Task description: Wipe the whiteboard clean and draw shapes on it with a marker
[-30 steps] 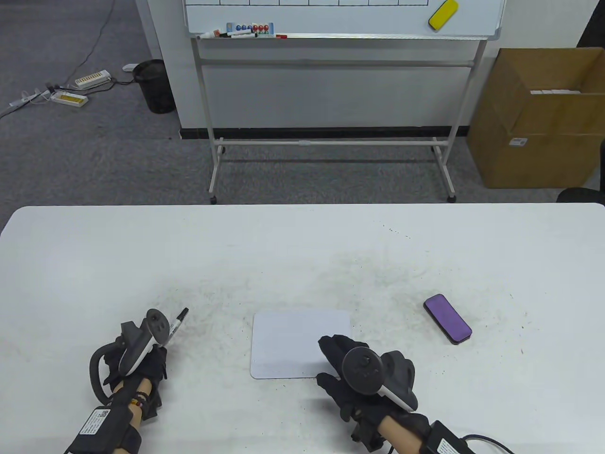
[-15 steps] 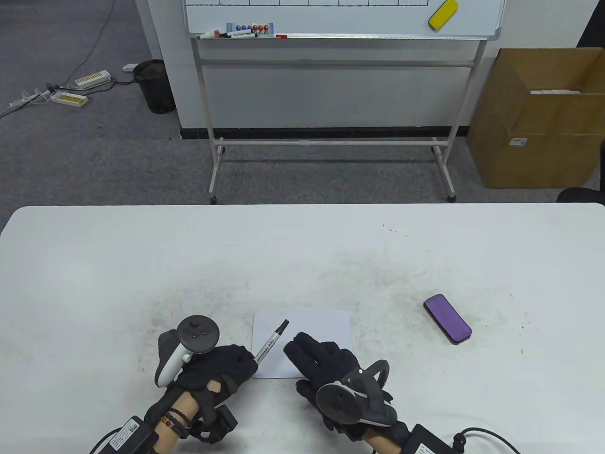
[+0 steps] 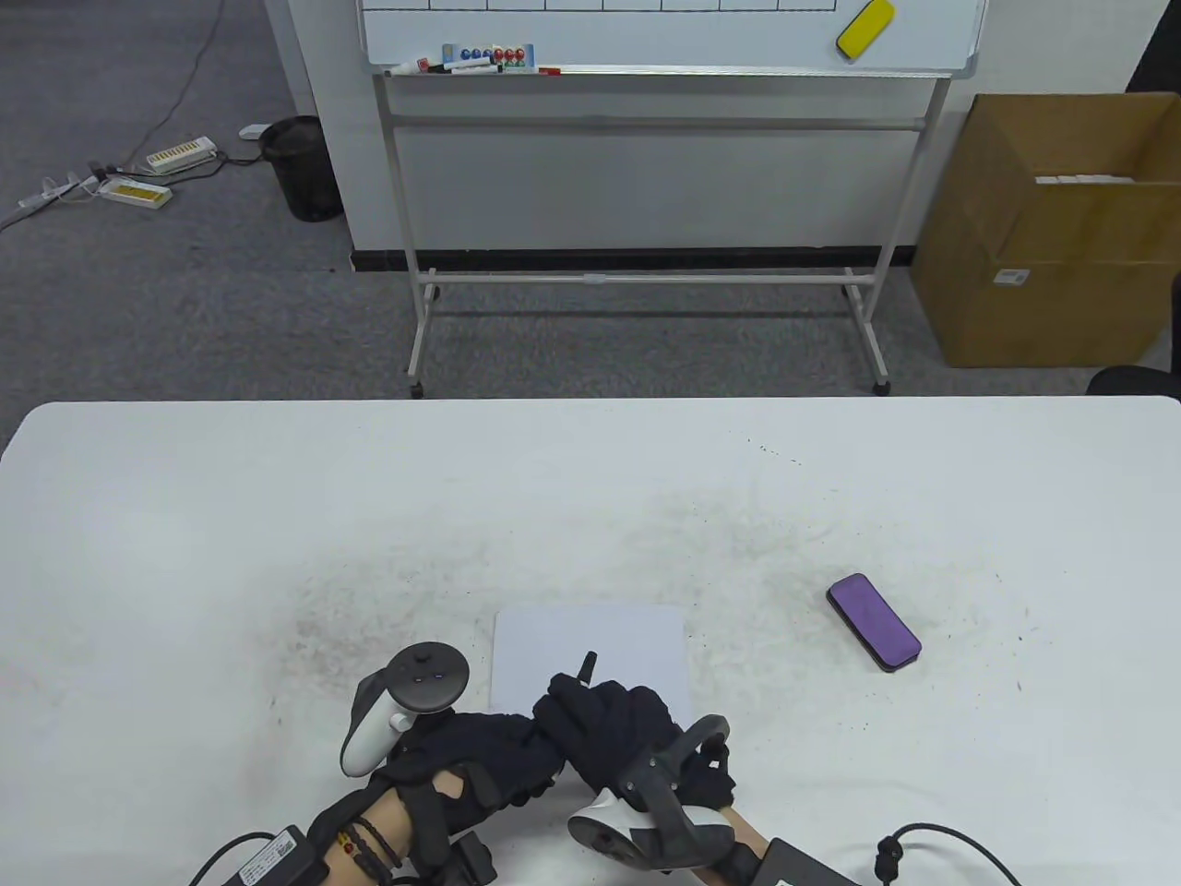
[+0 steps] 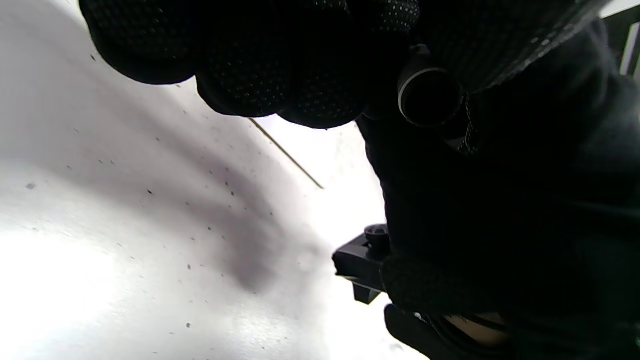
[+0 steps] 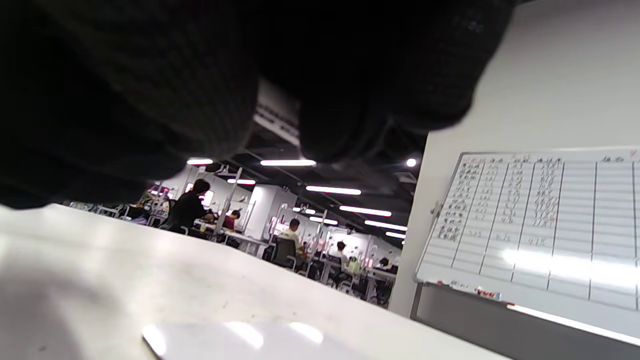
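L grip (image 3: 480,752) & R grip (image 3: 609,724) meet at the near edge of the small whiteboard (image 3: 590,646), low centre of the tabletop (image 3: 184,517). Both are closed on the same marker (image 3: 586,664): R fingers curl over the barrel, only the dark end pokes out above the knuckles; L wrist view shows L fingers (image 4: 240,65) wrapped beside the marker's round butt end. Which grip bears the load: cannot tell.

Step in hand (judgement): marker handover or cap pull, L to R, prior to drawing. Board surface reads blank, so wipe stage prob. complete.

Procedure, recommended:
- Keep R pinch low on barrel, near tip end, for line control
- If cap is on, pull axially w/ L; no twisting over the board, avoids stray marks
- Release L only once R hold is firm
- Free L should then pin a board corner; board is loose on tabletop and likely to slide under pen pressure
- Start shapes in far half of board, clear of the wrists

Purple eraser (image 3: 874,621) lies well apart, R side, not needed now
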### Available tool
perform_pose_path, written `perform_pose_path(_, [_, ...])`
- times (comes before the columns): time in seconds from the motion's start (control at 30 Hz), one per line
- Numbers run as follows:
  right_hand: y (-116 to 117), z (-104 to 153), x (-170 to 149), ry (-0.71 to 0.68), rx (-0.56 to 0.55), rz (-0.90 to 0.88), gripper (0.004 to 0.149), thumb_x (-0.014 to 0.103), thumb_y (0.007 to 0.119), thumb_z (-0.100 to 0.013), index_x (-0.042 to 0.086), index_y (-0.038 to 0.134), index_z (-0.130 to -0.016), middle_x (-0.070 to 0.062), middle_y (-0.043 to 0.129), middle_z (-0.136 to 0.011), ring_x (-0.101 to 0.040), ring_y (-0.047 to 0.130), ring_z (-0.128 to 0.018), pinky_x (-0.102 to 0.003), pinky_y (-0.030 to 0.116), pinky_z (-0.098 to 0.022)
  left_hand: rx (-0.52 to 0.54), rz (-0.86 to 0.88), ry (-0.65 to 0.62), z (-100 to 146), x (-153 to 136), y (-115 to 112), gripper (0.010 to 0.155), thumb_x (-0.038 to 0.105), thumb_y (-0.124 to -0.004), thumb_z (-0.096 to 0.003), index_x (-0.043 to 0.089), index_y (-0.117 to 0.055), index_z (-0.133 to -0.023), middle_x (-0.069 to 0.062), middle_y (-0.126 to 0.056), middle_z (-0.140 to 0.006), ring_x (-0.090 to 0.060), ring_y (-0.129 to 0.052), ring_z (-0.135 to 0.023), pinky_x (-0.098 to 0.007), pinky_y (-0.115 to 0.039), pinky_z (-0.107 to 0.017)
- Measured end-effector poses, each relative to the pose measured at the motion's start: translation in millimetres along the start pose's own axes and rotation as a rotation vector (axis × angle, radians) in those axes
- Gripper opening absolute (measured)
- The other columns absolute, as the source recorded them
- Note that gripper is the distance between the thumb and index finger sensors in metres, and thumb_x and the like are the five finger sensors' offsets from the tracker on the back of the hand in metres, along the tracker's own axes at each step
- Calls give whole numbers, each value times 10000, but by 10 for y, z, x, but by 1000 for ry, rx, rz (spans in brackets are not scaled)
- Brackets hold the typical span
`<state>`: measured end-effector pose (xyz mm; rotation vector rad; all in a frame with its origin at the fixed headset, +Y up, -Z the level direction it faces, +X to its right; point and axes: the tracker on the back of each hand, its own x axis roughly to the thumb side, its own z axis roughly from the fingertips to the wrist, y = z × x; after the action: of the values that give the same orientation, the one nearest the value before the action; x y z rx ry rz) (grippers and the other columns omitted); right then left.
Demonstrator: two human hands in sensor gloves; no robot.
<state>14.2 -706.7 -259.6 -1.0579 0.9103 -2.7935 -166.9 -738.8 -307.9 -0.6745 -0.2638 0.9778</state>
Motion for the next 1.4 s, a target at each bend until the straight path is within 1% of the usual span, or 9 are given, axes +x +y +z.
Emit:
perform_pose_path(0.13, [29, 3, -219, 185, 12, -180, 501, 368, 919, -321, 304, 842, -812, -14, 881, -860, -165, 1067, -531, -314, 902, -370, 24, 51, -109, -13, 12, 53, 588, 572, -662, -415, 205, -799, -853, -37, -918, -770, -257, -892, -685, -490, -775, -552])
perform_pose_path(0.27, [2, 33, -472, 401, -29, -462, 537, 392, 917, -316, 322, 796, -834, -9, 937, -790, -153, 1091, -470, -310, 915, -332, 280, 22, -128, 74, 23, 189, 586, 568, -720, -392, 242, -780, -875, -23, -900, -818, -260, -887, -721, -478, -780, -548])
perform_pose_path(0.3, [-4, 39, -508, 434, -36, -497, 541, 394, 917, -316, 324, 788, -836, -4, 943, -784, -147, 1096, -467, -308, 920, -330, 308, 3, -132, 84, 26, 202, 602, 565, -739, -385, 242, -758, -894, -28, -879, -846, -266, -873, -744, -478, -773, -554])
perform_pose_path(0.43, [41, 94, -687, 592, -24, -861, 526, 398, 931, -312, 311, 809, -816, -6, 959, -777, -149, 1110, -486, -317, 930, -350, 374, -205, -195, 96, 106, 154, 706, 558, -795, -359, 263, -660, -985, -61, -754, -1000, -311, -780, -884, -497, -733, -598])
perform_pose_path(0.5, [112, 151, -745, 627, -39, -1106, 516, 385, 931, -322, 289, 824, -817, -29, 962, -778, -178, 1104, -495, -334, 922, -358, 414, -334, -238, 106, 156, 84, 647, 544, -808, -354, 345, -702, -961, -16, -697, -1072, -305, -745, -935, -509, -709, -629])
perform_pose_path(0.6, [195, 215, -801, 704, 10, -1335, 507, 394, 935, -321, 275, 848, -806, -39, 972, -770, -194, 1104, -498, -346, 920, -363, 443, -357, -312, 137, 220, -2, 593, 520, -820, -349, 346, -762, -913, -10, -799, -993, -276, -812, -885, -501, -734, -611])
perform_pose_path(0.87, [284, 267, -817, 776, 71, -1559, 503, 417, 918, -336, 288, 844, -816, -31, 962, -792, -194, 1102, -536, -348, 923, -384, 525, -292, -374, 206, 260, 9, 497, 481, -849, -341, 269, -852, -791, 5, -984, -717, -218, -962, -616, -434, -829, -466])
perform_pose_path(1.23, [354, 314, -804, 842, 112, -1645, 507, 423, 893, -352, 275, 833, -833, -41, 947, -811, -196, 1096, -559, -349, 922, -400, 519, -390, -406, 212, 304, -49, 496, 453, -761, -367, 215, -822, -798, -22, -963, -675, -215, -944, -584, -445, -813, -472])
perform_pose_path(1.4, [316, 306, -802, 851, 72, -1604, 484, 392, 890, -336, 256, 862, -800, -51, 984, -744, -186, 1126, -489, -324, 949, -357, 466, -440, -415, 199, 353, -72, 494, 433, -693, -380, 197, -825, -792, -25, -961, -634, -202, -944, -556, -445, -813, -466])
